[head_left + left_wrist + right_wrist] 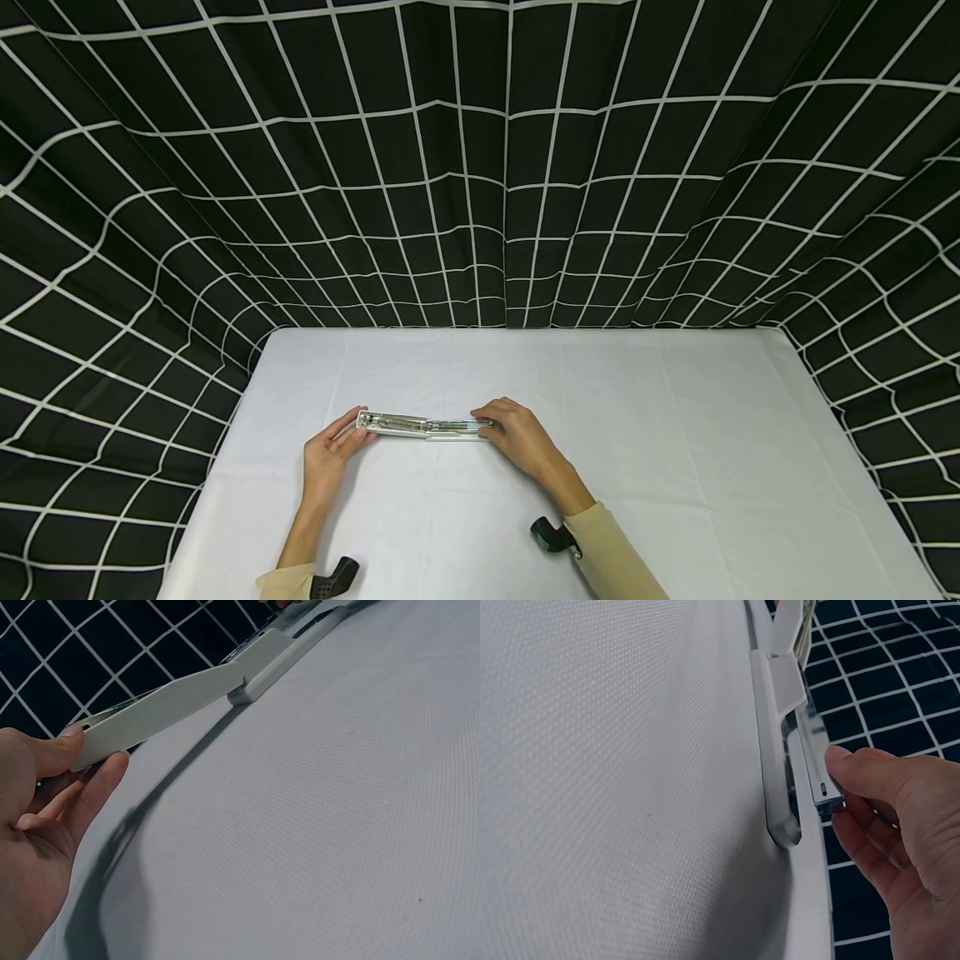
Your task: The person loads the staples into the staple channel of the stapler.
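A white stapler (401, 427) is folded wide open, with its top cover (165, 709) swung out to the left and its inner metal parts facing up. My left hand (328, 462) pinches the far end of that cover between thumb and fingers, and holds it raised and tilted above the cloth. On the right, the stapler's base (763, 742) lies along the table. My right hand (525, 442) pinches the end of the metal staple magazine (814, 754), which stands slightly up from the base. Whether staples lie inside is too small to tell.
A white cloth (637, 467) covers the table, with faint creases. Black curtains (480, 167) with a white grid rise behind it and on both sides. A black wrist device (551, 535) sits at the right sleeve, another (335, 578) at the left.
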Tool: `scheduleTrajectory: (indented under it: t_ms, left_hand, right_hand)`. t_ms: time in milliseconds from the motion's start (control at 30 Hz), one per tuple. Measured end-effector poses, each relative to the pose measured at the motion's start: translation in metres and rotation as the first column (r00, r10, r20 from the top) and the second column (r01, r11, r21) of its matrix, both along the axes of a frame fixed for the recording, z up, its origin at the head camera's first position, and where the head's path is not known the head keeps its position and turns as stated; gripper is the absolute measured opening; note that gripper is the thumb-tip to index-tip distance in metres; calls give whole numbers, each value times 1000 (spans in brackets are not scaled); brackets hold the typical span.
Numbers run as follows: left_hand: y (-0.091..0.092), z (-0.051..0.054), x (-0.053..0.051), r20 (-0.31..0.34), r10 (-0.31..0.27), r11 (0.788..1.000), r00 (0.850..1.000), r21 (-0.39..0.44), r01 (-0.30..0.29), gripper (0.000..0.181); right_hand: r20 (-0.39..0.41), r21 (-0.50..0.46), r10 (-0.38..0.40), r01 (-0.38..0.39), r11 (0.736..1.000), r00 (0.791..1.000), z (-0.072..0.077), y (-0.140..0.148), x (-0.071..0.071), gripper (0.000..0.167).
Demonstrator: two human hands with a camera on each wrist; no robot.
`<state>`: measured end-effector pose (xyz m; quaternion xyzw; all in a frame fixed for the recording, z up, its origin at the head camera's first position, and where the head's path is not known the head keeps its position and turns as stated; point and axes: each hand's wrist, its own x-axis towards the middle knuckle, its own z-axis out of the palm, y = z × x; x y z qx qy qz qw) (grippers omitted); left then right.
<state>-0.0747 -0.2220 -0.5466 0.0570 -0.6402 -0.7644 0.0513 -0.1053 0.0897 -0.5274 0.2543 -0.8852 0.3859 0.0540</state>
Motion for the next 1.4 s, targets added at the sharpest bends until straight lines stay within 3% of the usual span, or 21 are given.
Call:
scheduleTrajectory:
  t_ms: [467,700,967,1300,1400]
  left_hand:
    - [0,0,0,18,15,1000,1000,-9,-15,44]
    - [1,0,1,18,16,1000,1000,-12,-16,43]
    - [1,3,1,18,16,1000,1000,-16,-16,43]
    - [1,10,-1,5,4,994,1000,-109,-3,42]
    - [3,18,-1,-1,-9,987,1000,-161,9,42]
  right_hand:
    - [7,-37,-3,4,999,1000,-2,1,1,25]
    - [15,-33,-45,46,998,999,-7,6,5,24]
    - [13,-55,-63,63,996,998,-15,13,8,33]
    - [-9,-64,-80,79,995,997,-13,18,9,40]
    - [11,-52,-84,84,995,996,-14,20,10,40]
